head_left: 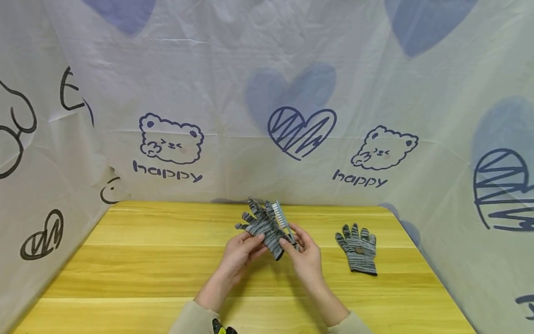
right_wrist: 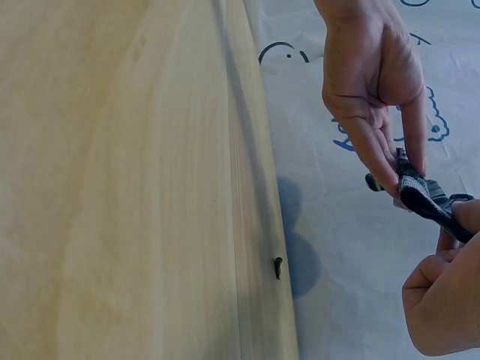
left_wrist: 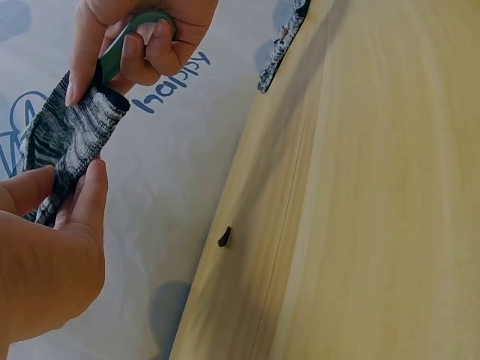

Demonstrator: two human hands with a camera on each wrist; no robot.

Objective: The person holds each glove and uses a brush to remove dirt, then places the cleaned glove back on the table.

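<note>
A grey-and-black knit glove is held up over the table, fingers pointing away and cuff toward the person. My left hand pinches its side between thumb and fingers. At the cuff, my right hand pinches the knit edge while its other fingers curl round the handle of a scrubbing brush. White bristles on the brush face the glove. In the left wrist view, the green-grey handle shows inside the right hand's grip. The brush is mostly hidden in the right wrist view.
A second matching glove with a brown patch lies flat on the right of the wooden table. A small dark bit lies near the far edge in the left wrist view. Printed white cloth hangs behind and at both sides.
</note>
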